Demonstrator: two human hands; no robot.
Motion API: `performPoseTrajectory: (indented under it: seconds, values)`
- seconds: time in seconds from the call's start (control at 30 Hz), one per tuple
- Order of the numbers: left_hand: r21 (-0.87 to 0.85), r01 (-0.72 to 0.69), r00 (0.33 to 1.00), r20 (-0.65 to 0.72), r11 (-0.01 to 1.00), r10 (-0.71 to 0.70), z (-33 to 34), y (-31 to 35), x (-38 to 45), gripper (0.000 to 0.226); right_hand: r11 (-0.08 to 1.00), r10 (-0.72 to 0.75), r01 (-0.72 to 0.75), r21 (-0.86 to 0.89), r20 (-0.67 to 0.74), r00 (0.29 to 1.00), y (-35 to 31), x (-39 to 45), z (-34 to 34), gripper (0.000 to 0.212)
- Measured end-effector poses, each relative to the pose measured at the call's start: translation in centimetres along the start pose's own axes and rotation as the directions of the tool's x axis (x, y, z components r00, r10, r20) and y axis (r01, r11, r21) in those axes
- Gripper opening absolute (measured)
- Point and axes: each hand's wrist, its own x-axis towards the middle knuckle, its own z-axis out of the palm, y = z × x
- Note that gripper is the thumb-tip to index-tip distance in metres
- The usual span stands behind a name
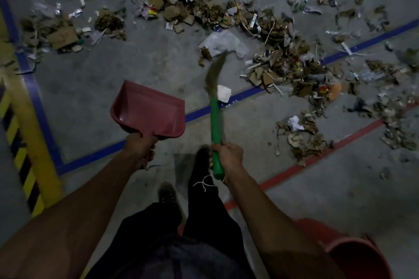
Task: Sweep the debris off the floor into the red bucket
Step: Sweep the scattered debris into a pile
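Grey concrete floor [140, 59] with taped lines, strewn with debris [278, 61].

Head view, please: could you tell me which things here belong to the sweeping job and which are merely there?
Job: dustpan in left hand; broom in right hand; debris; red bucket.
Just there: blue floor tape; red floor tape; yellow-black barrier.

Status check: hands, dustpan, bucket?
Left hand grips empty red dustpan. Right hand grips green broom. Debris unswept ahead; red bucket beside right arm.
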Motion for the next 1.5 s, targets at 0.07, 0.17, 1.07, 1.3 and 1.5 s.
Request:
performPoseTrajectory:
  seconds: [0.07,0.17,1.07,1.3,1.5]
  values:
    - [0.032,-0.017,1.0,0.01,0.999,0.017,-1.0,-1.0,-0.6,0.008,0.998,0.05,-0.05,-0.032,0.014,0.999,2.2,-0.8,-0.1,0.008]
    - [0.061,-0.013,1.0,0.009,0.998,0.012,-2.4,-2.8,-1.1,0.011,0.991,0.123,-0.126,-0.049,-0.064,0.99,3.4,-0.3,-1.6,0.007]
    - [-0.211,-0.04,0.999,-0.043,0.977,0.031,-20.4,-9.4,-7.0,0.02,0.976,-0.175,0.175,-0.13,0.015,0.985,3.4,-12.6,12.3,0.017]
    - [-0.334,-0.038,0.987,-0.159,0.942,-0.017,-28.0,-8.5,-5.3,0.022,0.812,-0.256,0.301,-0.501,0.16,0.953,2.5,-12.1,22.2,0.03]
    - [-0.415,-0.05,0.962,-0.263,0.908,-0.067,-36.5,-4.9,0.1,0.021,0.634,-0.253,0.382,-0.673,0.287,0.924,-0.4,-9.1,35.4,0.031]
